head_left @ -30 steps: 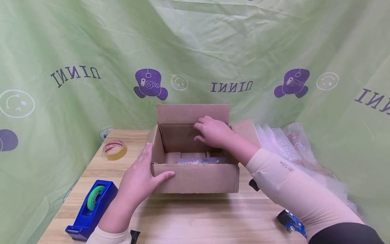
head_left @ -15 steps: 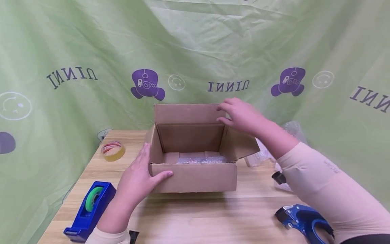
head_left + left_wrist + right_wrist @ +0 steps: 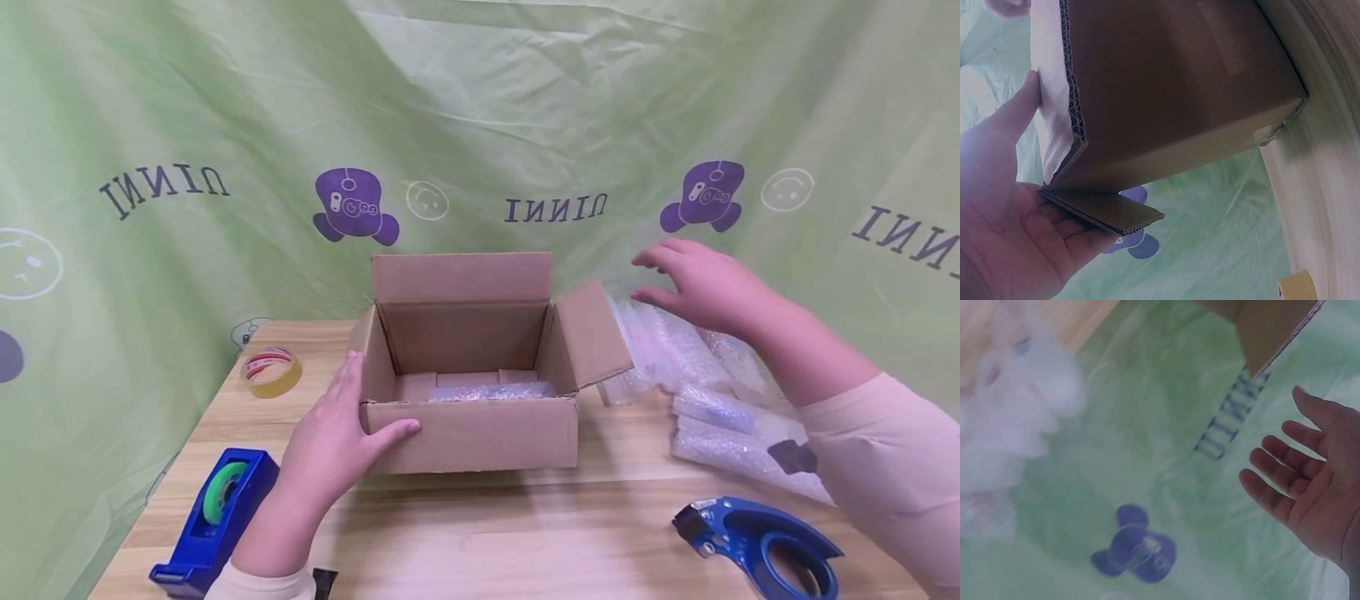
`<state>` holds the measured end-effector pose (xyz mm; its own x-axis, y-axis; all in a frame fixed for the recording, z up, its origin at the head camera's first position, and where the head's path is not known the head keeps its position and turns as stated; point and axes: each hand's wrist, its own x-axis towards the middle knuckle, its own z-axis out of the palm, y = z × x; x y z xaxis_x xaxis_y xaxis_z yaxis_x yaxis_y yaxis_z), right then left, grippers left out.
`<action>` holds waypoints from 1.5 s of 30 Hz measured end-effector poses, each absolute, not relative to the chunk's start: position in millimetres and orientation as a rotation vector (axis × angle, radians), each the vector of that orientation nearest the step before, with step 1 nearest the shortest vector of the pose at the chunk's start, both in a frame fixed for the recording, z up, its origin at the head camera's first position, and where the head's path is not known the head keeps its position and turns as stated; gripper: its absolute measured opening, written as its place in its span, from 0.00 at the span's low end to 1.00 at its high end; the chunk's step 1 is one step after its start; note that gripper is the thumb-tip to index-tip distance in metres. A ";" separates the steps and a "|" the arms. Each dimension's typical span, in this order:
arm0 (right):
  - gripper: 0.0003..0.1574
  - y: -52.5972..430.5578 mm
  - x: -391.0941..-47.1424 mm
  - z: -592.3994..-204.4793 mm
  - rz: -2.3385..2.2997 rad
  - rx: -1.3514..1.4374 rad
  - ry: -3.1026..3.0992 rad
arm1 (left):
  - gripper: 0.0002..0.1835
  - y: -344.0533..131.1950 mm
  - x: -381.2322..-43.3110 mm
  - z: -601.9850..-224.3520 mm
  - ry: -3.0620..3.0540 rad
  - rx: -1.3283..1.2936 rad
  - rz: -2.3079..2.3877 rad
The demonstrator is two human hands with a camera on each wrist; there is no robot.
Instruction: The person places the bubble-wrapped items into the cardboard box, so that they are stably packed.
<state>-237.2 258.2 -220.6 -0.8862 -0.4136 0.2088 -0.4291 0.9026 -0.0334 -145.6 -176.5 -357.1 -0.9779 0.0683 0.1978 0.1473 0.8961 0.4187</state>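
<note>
An open cardboard box (image 3: pixel 472 437) stands on the table with its flaps spread, and a bubble-wrapped item (image 3: pixel 491 391) lies inside. My left hand (image 3: pixel 330 437) grips the box's near left corner. In the left wrist view, its thumb (image 3: pixel 1025 103) lies on the front flap (image 3: pixel 1054 94) and its fingers are behind the side flap (image 3: pixel 1107 212). My right hand (image 3: pixel 701 283) holds nothing and hovers right of the box, above the bubble-wrapped packages (image 3: pixel 682 354). Its fingers are loosely spread in the right wrist view.
A blue tape dispenser (image 3: pixel 217 525) with green tape and a yellow tape roll (image 3: pixel 272 372) sit on the left. At the near right lies a blue handheld tape dispenser (image 3: pixel 757 542). More bubble-wrapped pieces (image 3: pixel 738 433) lie behind it. A green curtain (image 3: pixel 480 125) hangs along the back.
My right hand has moved right, from over the box to above the bubble-wrapped packages. The right flap now stands out to the side in full view. My left hand stays on the corner.
</note>
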 end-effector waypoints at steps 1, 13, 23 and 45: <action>0.31 264.1 -235.5 -223.1 0.112 0.636 -2.892 | 0.67 -176.7 -145.6 -356.8 -2.885 -0.164 -0.658; 0.35 335.7 -215.2 -288.6 0.073 0.716 -3.034 | 0.67 -177.0 -145.9 -357.3 -2.892 -0.164 -0.656; 0.36 381.3 -190.4 -350.6 0.210 0.653 -3.282 | 0.67 -176.5 -145.0 -355.5 -2.898 -0.157 -0.649; 0.39 407.2 -180.3 -394.0 0.310 0.606 -3.319 | 0.67 -176.9 -145.2 -357.6 -2.881 -0.162 -0.650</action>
